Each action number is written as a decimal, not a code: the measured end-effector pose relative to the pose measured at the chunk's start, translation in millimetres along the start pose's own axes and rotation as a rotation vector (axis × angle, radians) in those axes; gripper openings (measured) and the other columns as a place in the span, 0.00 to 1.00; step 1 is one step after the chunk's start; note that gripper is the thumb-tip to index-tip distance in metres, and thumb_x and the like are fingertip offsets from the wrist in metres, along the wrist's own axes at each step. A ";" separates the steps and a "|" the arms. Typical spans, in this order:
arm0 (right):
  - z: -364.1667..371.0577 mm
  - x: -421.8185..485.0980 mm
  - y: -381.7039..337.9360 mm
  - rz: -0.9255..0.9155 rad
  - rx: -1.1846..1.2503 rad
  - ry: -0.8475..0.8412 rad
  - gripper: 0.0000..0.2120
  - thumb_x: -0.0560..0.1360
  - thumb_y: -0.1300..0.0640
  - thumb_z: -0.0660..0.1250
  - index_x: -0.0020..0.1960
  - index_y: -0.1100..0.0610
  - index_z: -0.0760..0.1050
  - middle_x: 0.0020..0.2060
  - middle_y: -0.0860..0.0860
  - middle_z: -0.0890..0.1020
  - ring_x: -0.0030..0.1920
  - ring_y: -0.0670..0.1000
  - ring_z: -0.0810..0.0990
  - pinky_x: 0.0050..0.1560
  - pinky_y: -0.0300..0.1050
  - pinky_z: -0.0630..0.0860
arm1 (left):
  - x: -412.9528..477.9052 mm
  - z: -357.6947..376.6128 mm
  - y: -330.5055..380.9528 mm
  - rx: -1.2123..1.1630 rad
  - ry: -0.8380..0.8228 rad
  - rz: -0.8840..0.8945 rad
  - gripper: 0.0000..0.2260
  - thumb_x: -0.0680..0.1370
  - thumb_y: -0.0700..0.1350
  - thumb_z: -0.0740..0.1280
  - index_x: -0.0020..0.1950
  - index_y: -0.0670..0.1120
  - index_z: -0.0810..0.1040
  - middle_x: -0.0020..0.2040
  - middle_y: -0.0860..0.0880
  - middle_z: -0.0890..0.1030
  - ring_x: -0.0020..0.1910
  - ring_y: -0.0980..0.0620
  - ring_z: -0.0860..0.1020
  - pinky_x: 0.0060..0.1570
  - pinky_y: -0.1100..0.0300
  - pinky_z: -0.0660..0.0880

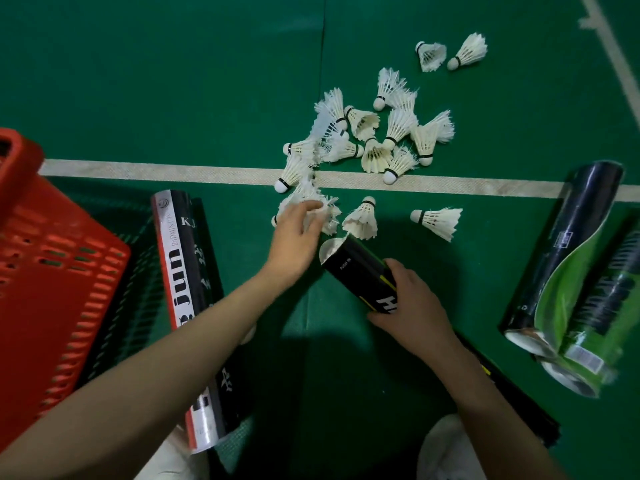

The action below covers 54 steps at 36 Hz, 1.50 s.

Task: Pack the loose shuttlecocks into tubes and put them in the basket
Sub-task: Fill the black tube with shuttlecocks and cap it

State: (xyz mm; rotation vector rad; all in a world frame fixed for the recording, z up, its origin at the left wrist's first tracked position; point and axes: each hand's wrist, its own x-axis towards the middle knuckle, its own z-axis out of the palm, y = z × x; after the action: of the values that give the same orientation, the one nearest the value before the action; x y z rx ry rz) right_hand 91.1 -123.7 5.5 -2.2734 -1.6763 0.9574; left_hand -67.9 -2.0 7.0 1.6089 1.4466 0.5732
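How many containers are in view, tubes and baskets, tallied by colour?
Black-and-white tube: 1
Black tube with yellow trim, gripped by the right hand: 1
Black-and-green tubes: 2
Red basket: 1
Total: 5

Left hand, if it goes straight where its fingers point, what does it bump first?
The left hand would first meet the white shuttlecocks at its fingertips; it seems to touch their feathers, though blur hides any grip.
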 end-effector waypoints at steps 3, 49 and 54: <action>-1.8 8.0 1.0 0.034 0.001 -0.010 0.43 0.67 0.50 0.74 0.75 0.51 0.55 0.65 0.53 0.70 0.62 0.55 0.72 0.59 0.48 0.72 | 17.9 -9.6 -20.2 0.434 0.104 0.214 0.17 0.76 0.36 0.62 0.65 0.45 0.74 0.71 0.41 0.64 0.72 0.42 0.58 0.71 0.53 0.54; -3.0 9.2 -0.7 -0.014 0.080 0.068 0.42 0.65 0.50 0.76 0.73 0.50 0.59 0.58 0.51 0.73 0.57 0.53 0.74 0.55 0.48 0.74 | -27.9 -1.4 5.8 -0.216 -0.457 0.017 0.17 0.79 0.58 0.54 0.64 0.57 0.71 0.68 0.57 0.69 0.67 0.63 0.65 0.67 0.71 0.59; -4.6 18.8 2.0 0.023 0.081 0.078 0.41 0.65 0.49 0.76 0.72 0.49 0.59 0.58 0.51 0.73 0.57 0.53 0.74 0.54 0.48 0.74 | -5.8 4.8 -1.2 -0.187 -0.290 -0.020 0.18 0.80 0.56 0.54 0.66 0.50 0.71 0.69 0.50 0.66 0.69 0.56 0.63 0.73 0.54 0.56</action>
State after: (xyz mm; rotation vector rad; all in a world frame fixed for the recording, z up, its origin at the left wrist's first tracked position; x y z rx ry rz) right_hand 98.5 -106.4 0.7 -2.2514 -1.5552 0.9120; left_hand -65.9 -9.0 4.7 1.4603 1.1588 0.4293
